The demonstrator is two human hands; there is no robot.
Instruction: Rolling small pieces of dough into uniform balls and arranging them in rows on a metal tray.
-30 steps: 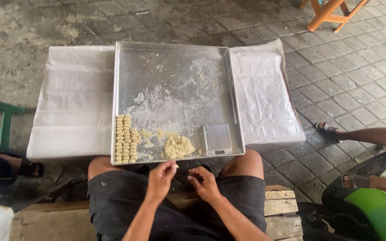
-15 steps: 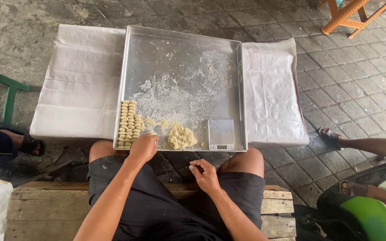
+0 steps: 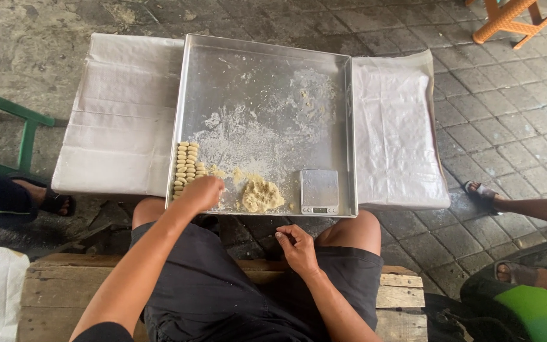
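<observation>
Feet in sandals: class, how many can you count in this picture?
3. One foot is at the left edge beside the green frame, one right of the tray, one at lower right. Others may lie out of view.

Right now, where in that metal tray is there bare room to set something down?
The metal tray is open across its far half, with only flour smears. The right strip above the small scale is free too. The near left corner is crowded: rows of dough pieces, the left hand and the dough lump.
</observation>
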